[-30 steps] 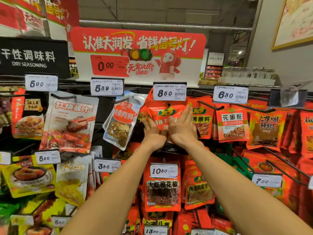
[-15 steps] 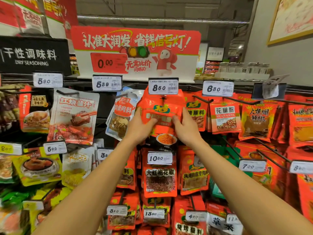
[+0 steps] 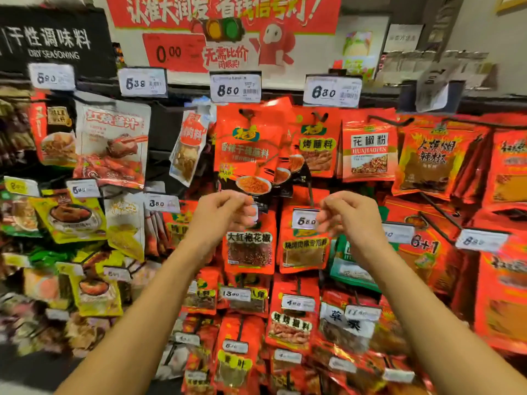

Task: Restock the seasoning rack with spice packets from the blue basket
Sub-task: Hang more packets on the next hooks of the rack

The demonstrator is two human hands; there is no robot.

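The red spice packet [image 3: 247, 146] now hangs on its peg under the 8.50 tag, released; both hands, left [image 3: 221, 213] and right [image 3: 352, 215], have dropped below it, fingers loosely curled, empty. The blue basket isn't visible, so another packet likely comes next

We hold both bare forearms stretched forward and upward, side by side and apart. Our left hand [image 3: 221, 213] and right hand [image 3: 352, 213] hang level, fingers loosely curled and holding nothing.
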